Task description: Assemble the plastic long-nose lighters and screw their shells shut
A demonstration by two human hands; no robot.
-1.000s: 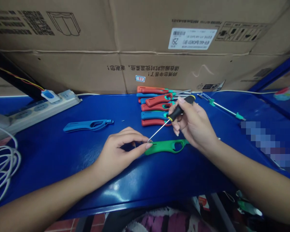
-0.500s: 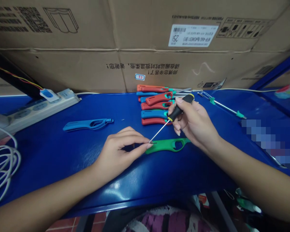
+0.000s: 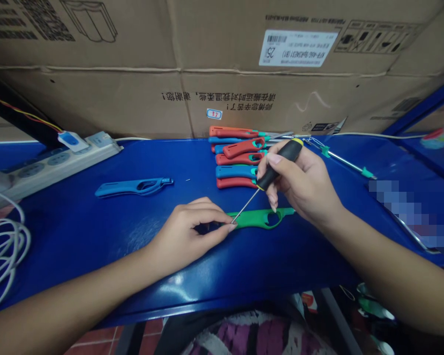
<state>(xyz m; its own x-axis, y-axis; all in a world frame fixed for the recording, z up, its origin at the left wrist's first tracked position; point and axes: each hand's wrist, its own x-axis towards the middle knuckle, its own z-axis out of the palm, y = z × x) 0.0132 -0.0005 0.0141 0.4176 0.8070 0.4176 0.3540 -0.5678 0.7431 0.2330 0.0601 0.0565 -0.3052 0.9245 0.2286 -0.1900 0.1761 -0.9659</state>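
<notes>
My right hand (image 3: 299, 177) is closed around the black and yellow handle of a screwdriver (image 3: 281, 165). Its thin shaft slants down to the left. The tip meets the left end of a green lighter casing (image 3: 253, 218), which lies flat on the blue table. My left hand (image 3: 192, 229) pinches that same end between thumb and forefinger, right by the screwdriver tip; its fingertips hide the very end. A blue lighter casing (image 3: 133, 187) lies to the left, and a tiny screw (image 3: 187, 179) sits just beyond it.
Several red, blue and orange lighters (image 3: 237, 159) are stacked behind my right hand. A metal lighter tube with green fittings (image 3: 346, 161) lies at the right. At the left are a power strip (image 3: 44, 165) and a coiled white cable (image 3: 7, 251). A cardboard box (image 3: 133, 103) stands behind the blue table (image 3: 126, 281).
The screwdriver tip and my left fingertips have shifted slightly along the casing's end, and the handle stands a little higher. The whole view has moved slightly. Both grips stay the same.
</notes>
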